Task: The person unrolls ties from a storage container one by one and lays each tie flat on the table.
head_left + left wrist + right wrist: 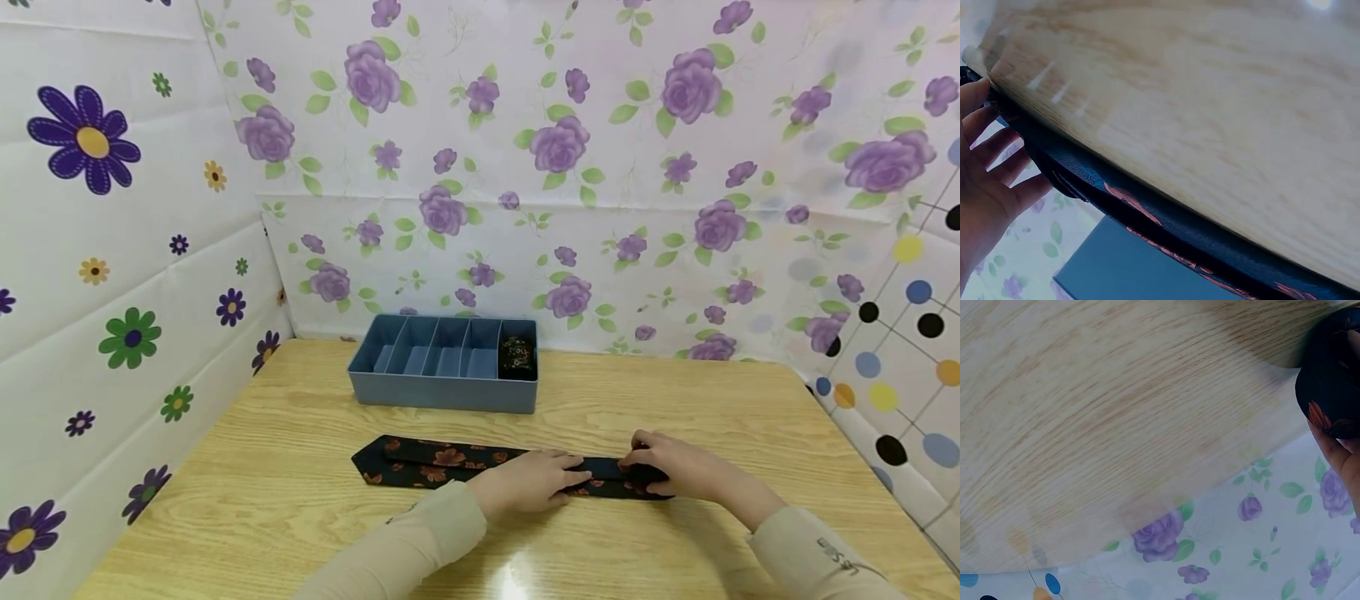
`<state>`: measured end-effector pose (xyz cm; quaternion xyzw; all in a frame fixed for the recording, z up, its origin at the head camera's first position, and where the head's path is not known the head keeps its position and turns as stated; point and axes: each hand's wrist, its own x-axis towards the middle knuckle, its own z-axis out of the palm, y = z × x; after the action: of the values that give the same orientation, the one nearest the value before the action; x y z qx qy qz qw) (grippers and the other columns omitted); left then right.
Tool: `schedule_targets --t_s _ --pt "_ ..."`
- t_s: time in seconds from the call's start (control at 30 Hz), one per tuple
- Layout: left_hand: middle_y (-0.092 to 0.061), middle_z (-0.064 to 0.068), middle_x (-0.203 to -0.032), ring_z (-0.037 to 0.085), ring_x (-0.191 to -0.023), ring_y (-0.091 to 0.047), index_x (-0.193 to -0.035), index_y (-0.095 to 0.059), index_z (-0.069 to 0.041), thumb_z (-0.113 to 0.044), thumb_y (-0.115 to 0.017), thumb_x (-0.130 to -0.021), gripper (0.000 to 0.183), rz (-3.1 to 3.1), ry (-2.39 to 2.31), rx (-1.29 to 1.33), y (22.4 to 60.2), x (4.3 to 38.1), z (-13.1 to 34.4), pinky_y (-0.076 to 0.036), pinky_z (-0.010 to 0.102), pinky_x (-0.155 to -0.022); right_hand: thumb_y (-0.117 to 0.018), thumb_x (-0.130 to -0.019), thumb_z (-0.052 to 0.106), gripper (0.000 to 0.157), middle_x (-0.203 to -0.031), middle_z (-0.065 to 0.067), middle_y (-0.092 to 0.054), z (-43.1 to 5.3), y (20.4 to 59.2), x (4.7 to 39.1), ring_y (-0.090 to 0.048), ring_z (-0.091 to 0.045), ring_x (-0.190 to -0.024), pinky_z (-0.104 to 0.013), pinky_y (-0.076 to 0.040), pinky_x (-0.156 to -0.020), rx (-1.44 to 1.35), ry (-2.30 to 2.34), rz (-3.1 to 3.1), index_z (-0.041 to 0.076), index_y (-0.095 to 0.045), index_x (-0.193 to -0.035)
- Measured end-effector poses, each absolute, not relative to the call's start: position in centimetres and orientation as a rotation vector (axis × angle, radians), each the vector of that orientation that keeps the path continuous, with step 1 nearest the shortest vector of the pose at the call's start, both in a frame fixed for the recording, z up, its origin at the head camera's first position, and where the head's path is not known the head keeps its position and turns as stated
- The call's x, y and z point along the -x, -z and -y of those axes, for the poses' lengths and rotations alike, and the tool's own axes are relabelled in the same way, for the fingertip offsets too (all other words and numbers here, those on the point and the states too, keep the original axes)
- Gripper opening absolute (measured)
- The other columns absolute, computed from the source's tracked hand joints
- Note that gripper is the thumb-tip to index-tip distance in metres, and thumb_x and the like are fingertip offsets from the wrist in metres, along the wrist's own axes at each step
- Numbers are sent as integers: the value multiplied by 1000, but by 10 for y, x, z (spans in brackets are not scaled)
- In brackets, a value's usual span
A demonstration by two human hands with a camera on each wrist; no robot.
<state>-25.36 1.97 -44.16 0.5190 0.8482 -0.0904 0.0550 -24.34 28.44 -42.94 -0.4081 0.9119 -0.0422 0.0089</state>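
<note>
A dark necktie with orange-red flowers lies folded lengthwise across the table, its pointed end to the left. My left hand rests on the middle of it with fingers stretched out; the left wrist view has those fingers along the edge of the tie. At the tie's right end my right hand grips the fabric between thumb and curled fingers. A rounded, bent-over part of the tie shows in that grip in the right wrist view.
Behind the tie stands a blue-grey box divided into several compartments. Its rightmost one contains a dark rolled item with a gold pattern. Flower-printed sheets hang at the back and left of the wooden table, a dotted one on the right.
</note>
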Motion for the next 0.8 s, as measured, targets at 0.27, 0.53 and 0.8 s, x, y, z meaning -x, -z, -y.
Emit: schedule_targets --t_s 0.27,0.53,0.8 --pt "-34 0 -152 14 -138 -37 -146 -35 -27 -38 -47 -98 51 -2586 263 -1563 442 253 -21 -37 26 -110 -79 -73 8 29 -91 5 -55 -288 431 244 -58 -12 -82 -29 -54 -69 1228 176 -2860 16 -60 -94" --pt "-33 1 -153 15 -139 -35 -147 -35 -25 -36 -48 -98 51 -2567 209 -1549 441 254 -20 -34 26 -112 -80 -74 11 32 -88 5 -56 -294 430 245 -58 -11 -78 -28 -52 -65 1195 141 -2837 15 -62 -100" --pt "-33 1 -153 15 -139 -35 -147 -36 -25 -35 -49 -98 52 -2564 199 -1541 441 254 -21 -34 27 -112 -82 -71 15 30 -87 5 -54 -303 432 245 -57 -10 -75 -27 -53 -65 1218 89 -2841 17 -63 -95"
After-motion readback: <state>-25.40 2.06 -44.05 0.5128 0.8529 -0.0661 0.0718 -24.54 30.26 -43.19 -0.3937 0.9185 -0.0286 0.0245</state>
